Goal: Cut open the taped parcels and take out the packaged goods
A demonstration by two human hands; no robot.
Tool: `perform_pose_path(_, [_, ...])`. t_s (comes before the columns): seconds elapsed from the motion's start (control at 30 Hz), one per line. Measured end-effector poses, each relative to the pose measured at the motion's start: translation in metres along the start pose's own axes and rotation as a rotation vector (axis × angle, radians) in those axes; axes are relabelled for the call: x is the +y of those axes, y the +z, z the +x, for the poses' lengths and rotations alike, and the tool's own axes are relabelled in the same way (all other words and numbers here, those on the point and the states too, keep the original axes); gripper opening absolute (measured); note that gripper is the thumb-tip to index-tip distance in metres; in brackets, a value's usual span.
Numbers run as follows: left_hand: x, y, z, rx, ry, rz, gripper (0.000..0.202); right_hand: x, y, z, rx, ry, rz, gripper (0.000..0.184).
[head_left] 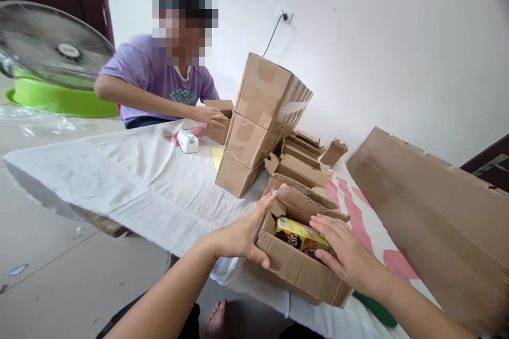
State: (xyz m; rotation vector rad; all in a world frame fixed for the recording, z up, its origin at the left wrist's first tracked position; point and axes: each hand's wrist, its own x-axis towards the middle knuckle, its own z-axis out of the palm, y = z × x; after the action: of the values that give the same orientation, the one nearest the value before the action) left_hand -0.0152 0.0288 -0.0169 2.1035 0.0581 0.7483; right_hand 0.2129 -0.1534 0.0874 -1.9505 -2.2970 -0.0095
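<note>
An opened cardboard box (302,270) stands tilted at the near edge of the table, its flaps up. Inside lies a yellow printed carton (300,230) with a cartoon figure and a barcode. My left hand (246,233) grips the cardboard box at its left end, thumb on the near wall and fingers along the side. Over the right end of the box is my right hand (344,254), thumb and fingers apart, the fingertips at the yellow carton. Whether they press on the carton or only rest there, I cannot tell.
Three stacked sealed boxes (254,132) stand beyond my left hand. Open boxes (304,161) line up behind mine; a large cardboard panel (429,222) is at right. Across the table, a person (159,74) handles a small box (218,127) near a white device (187,141).
</note>
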Motion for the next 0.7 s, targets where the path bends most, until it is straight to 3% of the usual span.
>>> perform_pose_path(0.2, [-0.023,0.008,0.004,-0.065,-0.039,-0.140,0.147,0.018,0.005,0.014,-0.200,0.114,0.016,0.056])
perform_pose_path(0.37, [-0.029,0.011,0.004,-0.072,-0.077,-0.173,0.155,0.013,0.008,0.021,-0.206,0.058,-0.054,0.050])
perform_pose_path(0.7, [-0.015,0.013,0.003,-0.042,-0.092,-0.170,0.153,-0.007,-0.032,0.025,-0.213,0.002,-0.097,0.042])
